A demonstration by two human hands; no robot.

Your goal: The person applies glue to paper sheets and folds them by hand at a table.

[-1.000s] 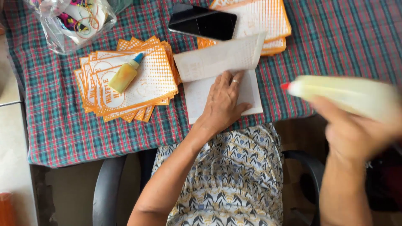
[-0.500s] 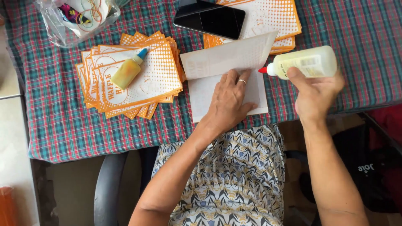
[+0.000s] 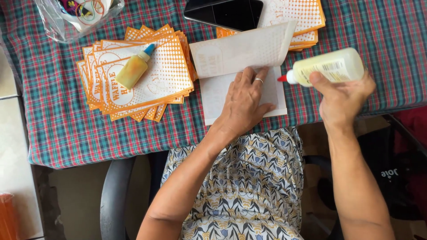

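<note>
Over on the left, the fanned stack of orange-printed cards hasn't shifted, small yellow glue bottle lying on top as before. Centre: the left hand stays flat, fingers spread, pinning the folded white paper sheet on the plaid tablecloth. Now the change: the right hand, fist closed around the big glue bottle, has swung in from the side, and its red nozzle now sits just beside the sheet's right edge.
</note>
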